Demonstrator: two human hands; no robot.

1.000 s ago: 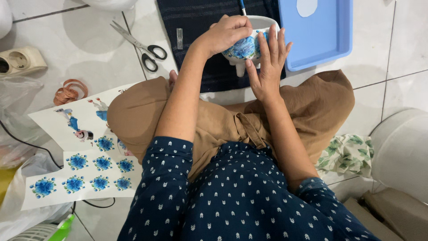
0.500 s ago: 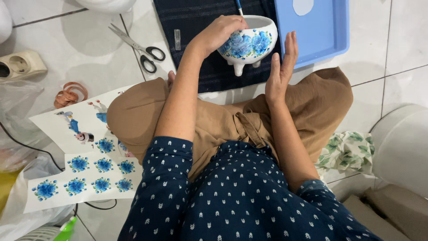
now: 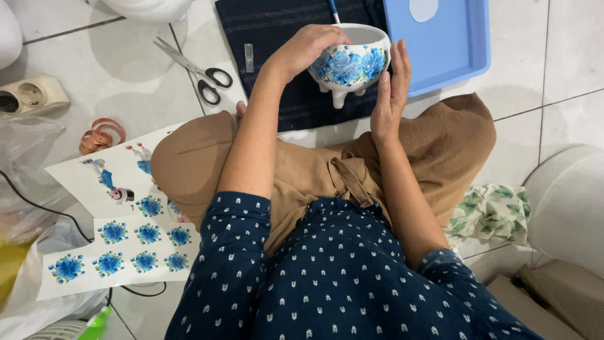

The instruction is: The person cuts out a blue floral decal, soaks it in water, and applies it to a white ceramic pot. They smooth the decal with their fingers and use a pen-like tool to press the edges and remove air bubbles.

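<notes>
A white footed bowl (image 3: 350, 65) with blue flower pictures on its side is held up in the air above a dark striped cloth (image 3: 280, 50). My left hand (image 3: 304, 49) grips its rim from the left. Beside the bowl's right side stands my right hand (image 3: 391, 88), flat, fingers straight and together, its fingertips touching or nearly touching the bowl. A thin blue stick (image 3: 333, 11) shows just behind the bowl's rim.
A blue plastic tray (image 3: 456, 44) lies at the upper right. Scissors (image 3: 198, 66) and a small metal blade (image 3: 249, 57) lie on the tiled floor and cloth. Sheets of blue flower pictures (image 3: 119, 236) lie at my left, a socket strip (image 3: 28, 96) beyond, a leaf-patterned cloth (image 3: 491, 214) at my right.
My left hand has turned the bowl upright and lifted it. My right hand has come off its spread hold on the bowl and now stands flat alongside it.
</notes>
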